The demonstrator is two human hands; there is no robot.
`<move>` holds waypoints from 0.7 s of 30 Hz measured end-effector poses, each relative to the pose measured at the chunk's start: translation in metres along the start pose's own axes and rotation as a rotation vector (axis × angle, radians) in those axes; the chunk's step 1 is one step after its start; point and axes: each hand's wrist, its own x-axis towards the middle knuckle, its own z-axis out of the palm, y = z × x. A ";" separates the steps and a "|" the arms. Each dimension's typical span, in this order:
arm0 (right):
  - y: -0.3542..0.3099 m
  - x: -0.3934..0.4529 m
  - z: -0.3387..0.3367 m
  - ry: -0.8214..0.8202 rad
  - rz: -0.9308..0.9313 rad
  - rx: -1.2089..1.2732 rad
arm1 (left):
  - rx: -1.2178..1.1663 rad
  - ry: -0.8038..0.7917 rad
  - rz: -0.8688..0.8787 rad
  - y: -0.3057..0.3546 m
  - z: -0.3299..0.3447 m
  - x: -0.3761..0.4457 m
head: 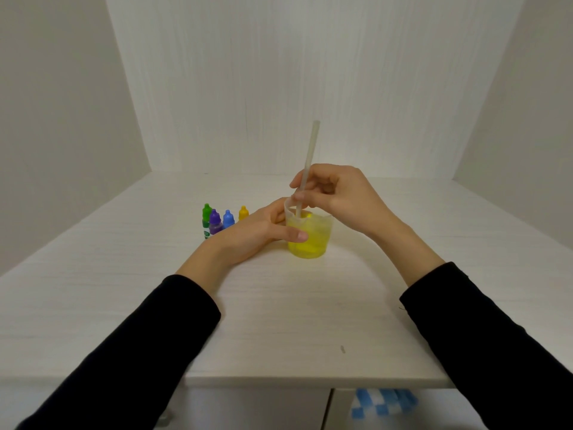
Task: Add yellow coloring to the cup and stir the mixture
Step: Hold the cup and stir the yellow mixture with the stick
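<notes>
The cup (310, 235) stands upright on the table (279, 321), a small clear plastic vessel about two-thirds full of yellow liquid; all positions below are given from it. Your left hand (248, 235) grips its left wall, thumb across the near face and fingers curled round the far side. Your right hand (338, 193), above and slightly right of the rim, pinches the straw (307, 164) between thumb and fingertips; the straw rises nearly upright, its lower end dipped in the liquid. In my judgement the cup is light and thin-walled, likely to flex or slide under a hard squeeze, so you should hold it low and gently. The straw appears hollow and bendable: keep your grip close to the rim for control. Stirring hard risks slopping over. To the cup's left stand four dropper bottles: yellow (243, 213) nearest, then blue (228, 218), purple (215, 222) and green (206, 220).
</notes>
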 end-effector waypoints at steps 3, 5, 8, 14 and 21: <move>0.001 0.002 0.002 0.030 -0.007 -0.055 | -0.004 0.014 -0.008 0.001 0.001 0.000; 0.002 0.003 0.003 0.055 -0.015 -0.070 | -0.007 0.016 -0.011 0.001 0.001 0.000; 0.004 0.004 0.005 0.082 -0.038 -0.082 | -0.009 0.015 -0.014 0.002 0.002 0.000; 0.008 0.007 0.002 0.093 -0.097 -0.190 | -0.019 0.010 -0.020 0.002 0.002 0.000; 0.008 0.005 -0.010 0.074 -0.103 -0.308 | -0.036 0.043 -0.049 -0.001 0.000 0.002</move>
